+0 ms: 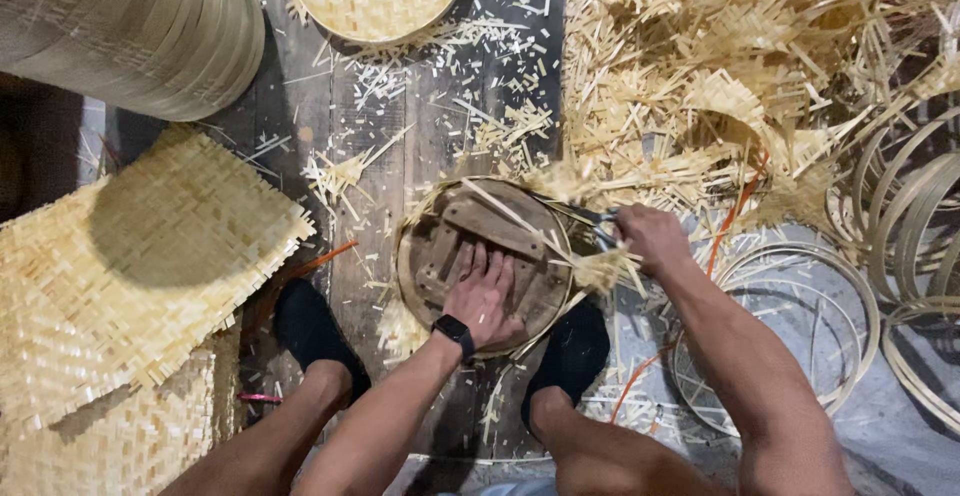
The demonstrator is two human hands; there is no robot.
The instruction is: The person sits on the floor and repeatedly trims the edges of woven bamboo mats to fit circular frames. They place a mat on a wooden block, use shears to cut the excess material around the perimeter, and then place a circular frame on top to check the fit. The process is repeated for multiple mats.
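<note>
Two hands work: left hand point(482, 294) presses flat, fingers spread, on round wooden disc point(478, 256); right hand point(648, 237) clenches metal shears point(590, 220).

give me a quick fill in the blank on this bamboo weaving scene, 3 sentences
1. The left hand presses flat on a round ____ disc.
2. The right hand grips a pair of ____ at the disc's edge.
3. On the left wrist sits a black ____.

Missing words: wooden; scissors; watch
</note>
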